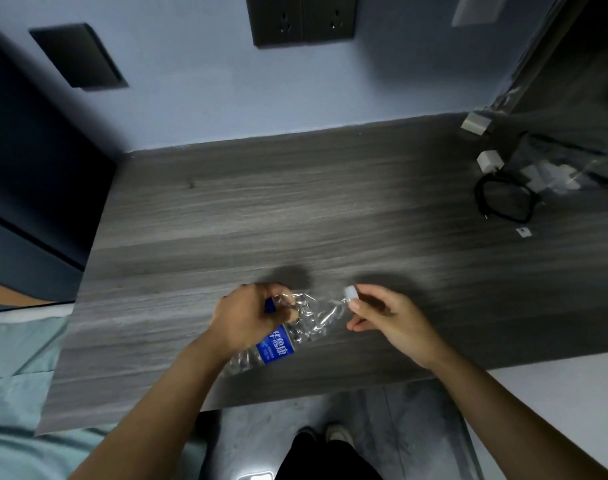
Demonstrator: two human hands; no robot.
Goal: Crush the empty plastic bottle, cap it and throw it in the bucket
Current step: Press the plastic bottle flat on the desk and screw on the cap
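A: What is the bottle [297, 332] made of?

B: Clear thin plastic, crumpled and full of creases that catch the light. Its blue label [275, 345] looks like glossy printed film, and the cap [350, 293] is opaque white plastic, smooth and fairly matt.

A: And the desk [295, 209] under it?

B: Grey wood-grain, probably a laminate; streaked, smooth, with a soft sheen where light falls.

A: The wall [198, 98]?

B: Painted, matt, pale blue-grey. The socket plates [300, 19] on it look like dark, smooth plastic with a satin finish.

A: On the right?

B: A black cable [503, 199], rubbery and matt, beside a small white charger block [490, 161] of smooth plastic. At the left edge lies pale green cloth [15, 375], soft and matt.
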